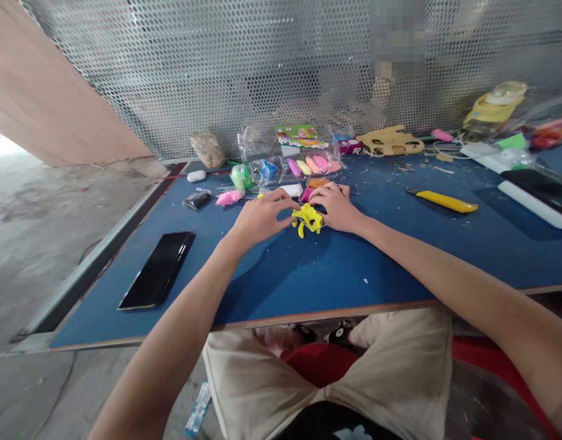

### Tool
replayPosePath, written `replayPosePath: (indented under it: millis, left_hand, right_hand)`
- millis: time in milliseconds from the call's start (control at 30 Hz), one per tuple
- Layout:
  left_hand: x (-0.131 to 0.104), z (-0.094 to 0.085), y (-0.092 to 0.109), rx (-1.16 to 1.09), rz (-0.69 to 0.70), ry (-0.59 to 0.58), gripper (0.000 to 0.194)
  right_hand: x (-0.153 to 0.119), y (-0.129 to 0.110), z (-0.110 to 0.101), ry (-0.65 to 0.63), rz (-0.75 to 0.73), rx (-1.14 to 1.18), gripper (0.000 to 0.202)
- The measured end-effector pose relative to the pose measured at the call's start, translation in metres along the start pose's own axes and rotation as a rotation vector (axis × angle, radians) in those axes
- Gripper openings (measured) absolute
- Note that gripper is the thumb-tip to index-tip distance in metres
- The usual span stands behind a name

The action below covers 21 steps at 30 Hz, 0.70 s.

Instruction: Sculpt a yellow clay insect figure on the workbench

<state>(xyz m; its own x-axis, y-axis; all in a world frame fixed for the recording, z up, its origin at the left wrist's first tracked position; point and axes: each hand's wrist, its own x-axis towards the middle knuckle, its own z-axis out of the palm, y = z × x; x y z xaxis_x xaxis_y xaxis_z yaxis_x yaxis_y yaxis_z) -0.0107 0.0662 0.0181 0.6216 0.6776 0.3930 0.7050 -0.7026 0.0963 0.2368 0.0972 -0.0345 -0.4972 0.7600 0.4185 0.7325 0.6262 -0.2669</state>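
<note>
A yellow modelling-clay piece (307, 218), irregular with gaps and a drooping lobe, is between my two hands over the blue table. My left hand (265, 214) grips its left edge with bent thumb and fingers. From the other side, the curled fingers of my right hand (338, 206) hold its right edge; some fingertips are hidden. Just behind my hands lie a magenta clay piece (307, 194), an orange clay piece (317, 183) and a white piece (292, 190). A pink clay packet (230, 197) rests to the left of my left hand.
A black phone (158, 270) lies at the left, a yellow utility knife (446, 200) at the right. Bagged coloured clay (314, 165) stands along the perforated metal screen (207, 73). Farther right are a tan cut-out piece (393, 142), a yellow-topped bottle (491, 113) and a black-and-white device (542, 192).
</note>
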Motion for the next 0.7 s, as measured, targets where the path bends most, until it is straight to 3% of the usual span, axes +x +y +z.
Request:
replayPosePath:
  millis: [200, 700]
  left_hand:
    - [0.000, 0.004, -0.004, 0.049, -0.018, -0.014, 0.044]
    - [0.009, 0.019, 0.001, -0.031, -0.017, -0.076, 0.058]
  right_hand:
    - [0.000, -0.001, -0.002, 0.049, -0.007, 0.030, 0.015]
    - [0.000, -0.007, -0.008, 0.093, -0.050, 0.053, 0.017]
